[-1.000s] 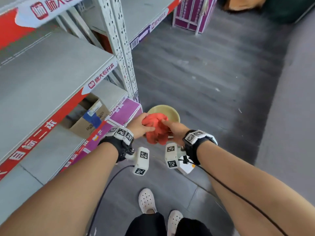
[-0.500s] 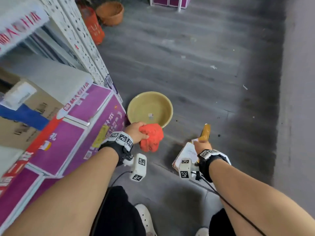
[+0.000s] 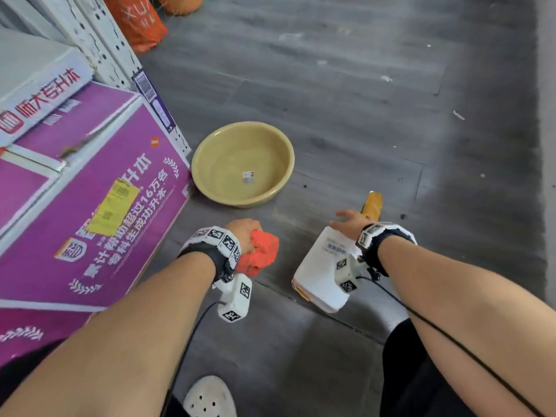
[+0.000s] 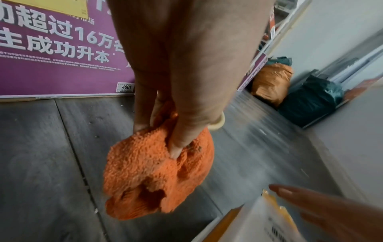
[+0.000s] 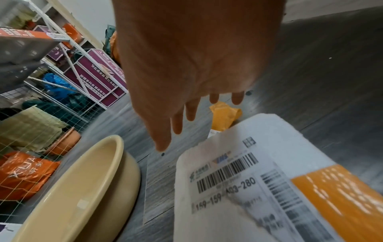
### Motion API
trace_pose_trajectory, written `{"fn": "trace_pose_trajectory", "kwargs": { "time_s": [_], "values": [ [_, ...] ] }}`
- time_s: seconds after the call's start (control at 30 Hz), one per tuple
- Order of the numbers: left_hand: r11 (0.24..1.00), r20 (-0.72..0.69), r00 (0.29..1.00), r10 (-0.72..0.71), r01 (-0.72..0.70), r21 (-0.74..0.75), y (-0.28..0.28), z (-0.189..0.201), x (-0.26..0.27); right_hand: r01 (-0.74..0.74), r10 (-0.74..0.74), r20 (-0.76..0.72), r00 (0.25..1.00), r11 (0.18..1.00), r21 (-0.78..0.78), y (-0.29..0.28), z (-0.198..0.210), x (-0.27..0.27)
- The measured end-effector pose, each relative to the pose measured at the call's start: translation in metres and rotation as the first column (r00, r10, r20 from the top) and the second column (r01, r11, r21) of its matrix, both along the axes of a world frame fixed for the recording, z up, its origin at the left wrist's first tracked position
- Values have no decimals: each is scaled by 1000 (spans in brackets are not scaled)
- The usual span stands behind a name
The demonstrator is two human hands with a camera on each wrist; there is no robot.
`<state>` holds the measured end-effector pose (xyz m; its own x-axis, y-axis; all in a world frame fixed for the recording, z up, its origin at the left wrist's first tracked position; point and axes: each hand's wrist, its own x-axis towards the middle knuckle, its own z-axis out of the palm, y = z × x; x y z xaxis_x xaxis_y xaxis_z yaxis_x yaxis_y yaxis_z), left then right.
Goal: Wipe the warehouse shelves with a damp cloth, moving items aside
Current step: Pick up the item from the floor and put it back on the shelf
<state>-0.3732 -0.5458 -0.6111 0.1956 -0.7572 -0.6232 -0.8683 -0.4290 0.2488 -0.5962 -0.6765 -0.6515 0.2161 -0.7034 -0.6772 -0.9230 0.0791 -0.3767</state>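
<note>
My left hand [image 3: 246,233] grips a bunched orange cloth [image 3: 260,254] above the grey floor, just in front of the yellow basin [image 3: 242,164]. In the left wrist view the fingers [image 4: 176,144] dig into the cloth [image 4: 157,176]. My right hand [image 3: 346,218] is open, fingers straight, over the far end of a white labelled parcel [image 3: 322,275] that lies on the floor. The right wrist view shows the straight fingers [image 5: 178,124] past the parcel [image 5: 238,180]; I cannot tell if the palm touches it. The white shelf edge [image 3: 42,94] is at the left.
Large purple boxes [image 3: 99,212] sit under the shelf at the left, beside a perforated white upright [image 3: 99,40]. An orange bag [image 3: 141,22] lies at the top. A small yellow packet [image 3: 373,203] lies beyond the parcel. My white shoe [image 3: 207,398] is at the bottom.
My right hand let go of the cloth and moved right and down to the white parcel. The left hand keeps the cloth, now nearer me than the basin. My view dropped toward the floor.
</note>
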Motion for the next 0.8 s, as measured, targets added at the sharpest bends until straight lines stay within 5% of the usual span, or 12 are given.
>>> {"fn": "trace_pose_trajectory", "kwargs": {
  "time_s": [0.2,0.5,0.8],
  "values": [
    [972,-23,995,-100,103,211,12,-22,-30,-137,161,-145,976,977,163,-3,-23,-9],
    [916,-116,988,-100,137,376,21,-38,-76,-72,89,-52,995,962,263,25,-52,-45],
    [957,-134,990,54,-13,290,23,-12,-47,101,-187,154,970,889,446,33,-34,-22]
  ]
}}
